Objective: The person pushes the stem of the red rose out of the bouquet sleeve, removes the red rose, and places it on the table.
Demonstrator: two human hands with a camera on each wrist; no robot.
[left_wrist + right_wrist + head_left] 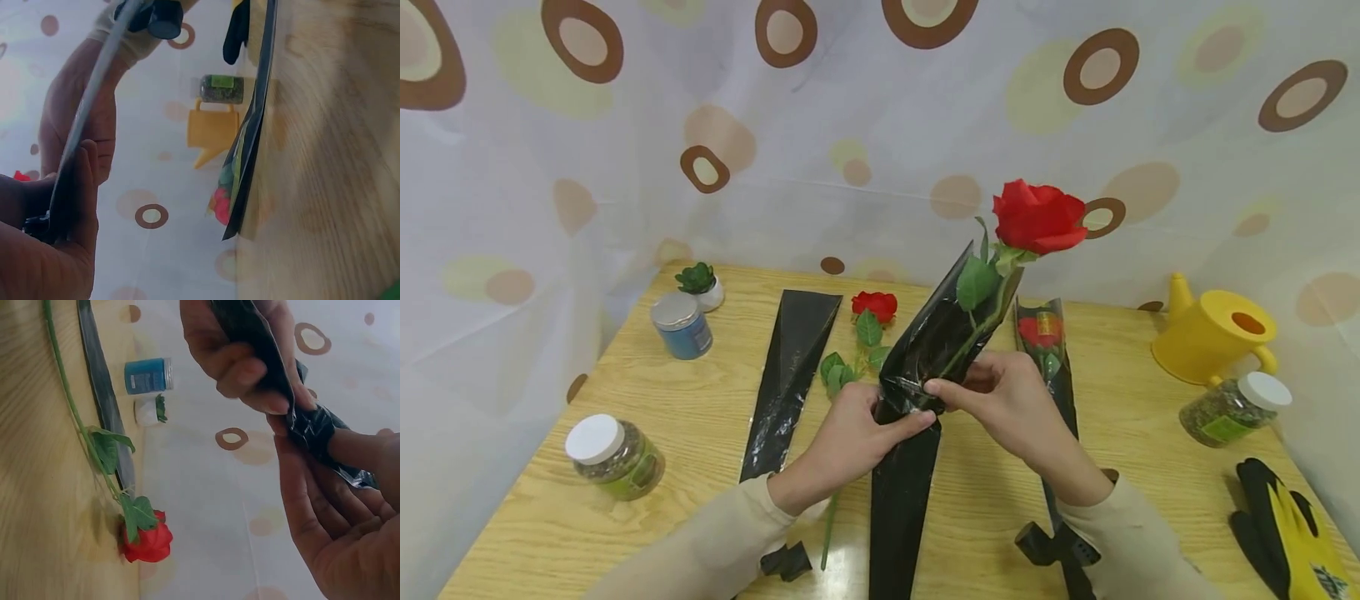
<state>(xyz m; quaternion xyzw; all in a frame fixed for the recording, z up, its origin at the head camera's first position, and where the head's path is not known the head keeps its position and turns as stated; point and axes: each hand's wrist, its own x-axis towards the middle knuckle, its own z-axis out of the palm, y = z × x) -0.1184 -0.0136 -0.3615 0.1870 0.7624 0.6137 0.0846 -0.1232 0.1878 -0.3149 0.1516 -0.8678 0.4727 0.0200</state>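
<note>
A red rose (pixel 1037 218) leans up to the right out of a black plastic flower sleeve (pixel 904 500), its bloom above the open mouth. My left hand (pixel 857 433) grips the sleeve at its middle, thumb lying across the front. Just above, my right hand (pixel 1011 400) pinches the sleeve with its thumb in front, beside the stem. Creased film of the sleeve (pixel 312 428) shows between both hands in the right wrist view. On the table to the left lie another rose (pixel 874 307) and a flat black sleeve (pixel 793 367).
A wrapped rose (pixel 1040 331) in a black sleeve lies right of the hands. Farther right are a yellow watering can (pixel 1213 333), a jar (pixel 1232 410) and gloves (pixel 1292 533). Leftward stand a blue tin (pixel 682 327), a small potted plant (pixel 700 285) and another jar (pixel 616 458).
</note>
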